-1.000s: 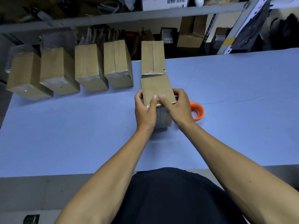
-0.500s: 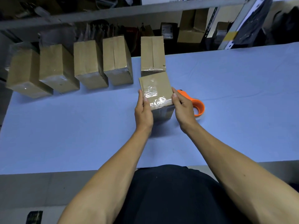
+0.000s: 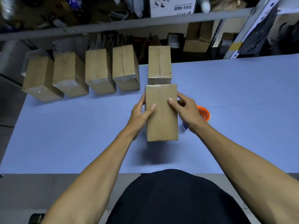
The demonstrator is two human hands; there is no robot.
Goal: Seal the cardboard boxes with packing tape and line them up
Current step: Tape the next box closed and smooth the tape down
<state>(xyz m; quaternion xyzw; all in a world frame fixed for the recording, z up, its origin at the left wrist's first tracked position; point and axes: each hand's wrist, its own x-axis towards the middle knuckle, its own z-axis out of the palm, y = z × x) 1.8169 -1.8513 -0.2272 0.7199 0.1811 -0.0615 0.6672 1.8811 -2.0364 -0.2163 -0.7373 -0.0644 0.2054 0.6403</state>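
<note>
The cardboard box (image 3: 161,112) is held between both hands above the blue desk (image 3: 64,135), in the centre of the view, with its long seam facing up. Clear packing tape wraps its far edge. No print or label can be read on its faces.

Left hand (image 3: 140,113): grip closed on the box, thumb laid across the top face, fingers curled around the left side.

Right hand (image 3: 186,110): grip closed on the box, thumb on the top face just right of the seam, fingers curled along the right side.

The orange tape dispenser (image 3: 204,113) lies on the desk just beside the right hand and is partly hidden by it.

Five taped boxes stand in a row (image 3: 97,73) along the far edge of the desk. The rightmost taped box (image 3: 159,65) sits directly beyond the held box, near it. None shows readable writing.

Behind the desk, a metal shelf (image 3: 145,21) carries a white printed carton (image 3: 174,5). Its dark lettering appears upside down and blurred, possibly not Latin script; it cannot be read. Brown cartons (image 3: 199,38) stand below the shelf.
</note>
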